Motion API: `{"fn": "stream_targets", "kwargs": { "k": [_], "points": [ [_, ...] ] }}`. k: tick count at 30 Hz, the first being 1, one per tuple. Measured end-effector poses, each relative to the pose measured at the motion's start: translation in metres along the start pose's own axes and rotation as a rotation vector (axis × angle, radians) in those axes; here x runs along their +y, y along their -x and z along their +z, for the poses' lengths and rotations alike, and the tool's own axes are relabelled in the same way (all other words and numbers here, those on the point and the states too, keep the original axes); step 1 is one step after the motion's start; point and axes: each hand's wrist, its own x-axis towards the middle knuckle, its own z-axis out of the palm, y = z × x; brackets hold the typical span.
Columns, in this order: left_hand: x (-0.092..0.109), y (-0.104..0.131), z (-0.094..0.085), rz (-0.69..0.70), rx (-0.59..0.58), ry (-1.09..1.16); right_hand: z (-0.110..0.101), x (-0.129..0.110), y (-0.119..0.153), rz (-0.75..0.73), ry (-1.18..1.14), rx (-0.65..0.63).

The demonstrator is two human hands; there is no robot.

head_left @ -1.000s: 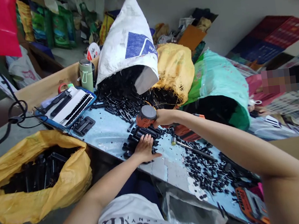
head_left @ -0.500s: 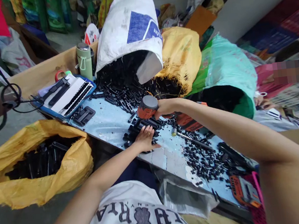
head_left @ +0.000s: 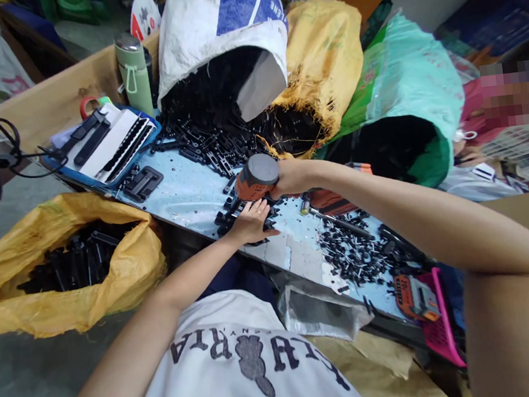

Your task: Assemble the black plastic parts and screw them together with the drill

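Near the centre of the frame, the right hand [head_left: 289, 177] is wrapping its fingers round the power tool [head_left: 260, 172], whose grey rounded end is facing the camera. Just below, the left hand [head_left: 252, 221] is lying palm down on a bunch of long black parts [head_left: 228, 218], its fingers spread rather than clenched and the thumb pointing toward the right of the frame. These parts are lying beneath both hands on the blue tabletop [head_left: 178, 199]. The tool's working end is hiding behind its own body, so I can't fairly say whether it is touching a part.

Working well here is depending on two things, as I judge it. The left hand is serving best by pressing evenly, with the parts lying flat and its fingertips well away from the tool's tip, as they are sitting very near the body. The right hand is doing best by lining the tool up straight over the spot and pushing steadily, since a slant is risking a slip toward the fingers.

Farther out, a heap of small pieces [head_left: 354, 253] is spreading right of centre, within fair reach. Loose black pieces [head_left: 213, 145] are spilling from the white sack [head_left: 245, 28] at upper centre, and the yellow bag [head_left: 131, 264] is holding more black pieces at lower left.
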Motion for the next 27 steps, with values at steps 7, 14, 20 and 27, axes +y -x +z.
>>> {"fn": "stream_targets", "kwargs": {
  "k": [7,14,20,27],
  "points": [
    [0.002,0.002,-0.001,-0.012,0.001,-0.011,0.005,-0.021,-0.008,-0.07,0.113,-0.071],
    [0.005,0.002,-0.014,-0.078,-0.128,0.068,-0.001,-0.042,0.021,-0.053,0.212,-0.015],
    [0.008,0.004,-0.019,-0.144,-0.198,0.174,0.008,-0.061,0.024,-0.088,0.179,-0.07],
    [0.008,0.008,-0.02,-0.147,-0.227,0.137,0.022,-0.025,0.027,-0.138,-0.143,-0.109]
  ]
}}
